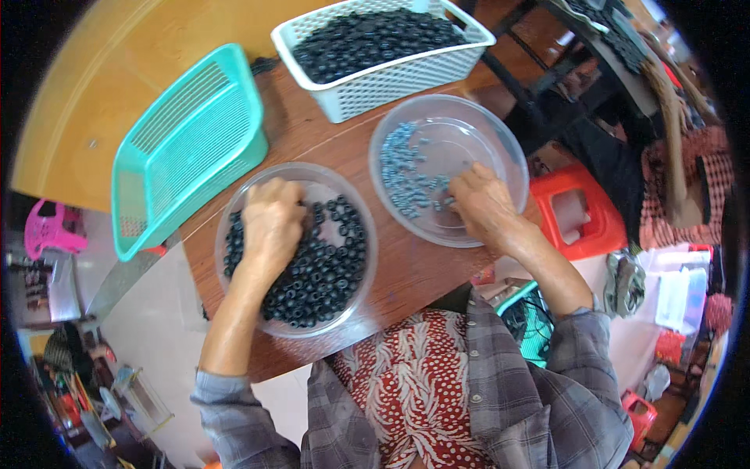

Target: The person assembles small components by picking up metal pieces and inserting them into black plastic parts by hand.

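Left grip over black pieces

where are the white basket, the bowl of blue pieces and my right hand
White basket (398, 86): head view, on its front wall.
Bowl of blue pieces (473, 144): head view, on its bare inner bottom.
Right hand (486, 203): head view, on its back.

It seemed a home workshop: black round pieces filled a white plastic basket, and a red plastic stool stood nearby.
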Demonstrator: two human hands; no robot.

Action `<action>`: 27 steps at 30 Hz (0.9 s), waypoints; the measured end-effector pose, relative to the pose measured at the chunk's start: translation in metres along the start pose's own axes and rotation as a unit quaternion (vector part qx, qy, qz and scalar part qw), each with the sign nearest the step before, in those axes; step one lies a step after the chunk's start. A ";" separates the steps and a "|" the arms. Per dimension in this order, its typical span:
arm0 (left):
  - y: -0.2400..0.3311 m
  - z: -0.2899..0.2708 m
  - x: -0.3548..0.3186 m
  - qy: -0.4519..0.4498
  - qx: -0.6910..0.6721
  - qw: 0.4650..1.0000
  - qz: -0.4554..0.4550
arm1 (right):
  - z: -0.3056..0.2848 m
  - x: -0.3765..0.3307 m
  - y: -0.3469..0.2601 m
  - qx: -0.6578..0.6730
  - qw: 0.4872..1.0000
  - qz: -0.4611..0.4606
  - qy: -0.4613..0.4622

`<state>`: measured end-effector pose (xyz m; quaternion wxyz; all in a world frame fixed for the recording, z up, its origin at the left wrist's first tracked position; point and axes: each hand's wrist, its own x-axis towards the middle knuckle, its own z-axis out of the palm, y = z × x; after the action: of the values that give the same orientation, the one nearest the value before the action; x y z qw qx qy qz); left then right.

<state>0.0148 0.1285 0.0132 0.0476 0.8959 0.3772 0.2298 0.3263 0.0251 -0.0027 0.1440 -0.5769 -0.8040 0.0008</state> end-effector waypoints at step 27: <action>0.057 -0.013 -0.021 0.030 -0.569 0.732 -0.373 | -0.023 -0.001 -0.017 0.541 0.794 0.276 -0.008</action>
<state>0.0333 0.0717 0.0320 0.6191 0.4817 0.4810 0.3916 0.3160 0.0146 0.0225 0.4200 -0.6021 -0.4798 0.4804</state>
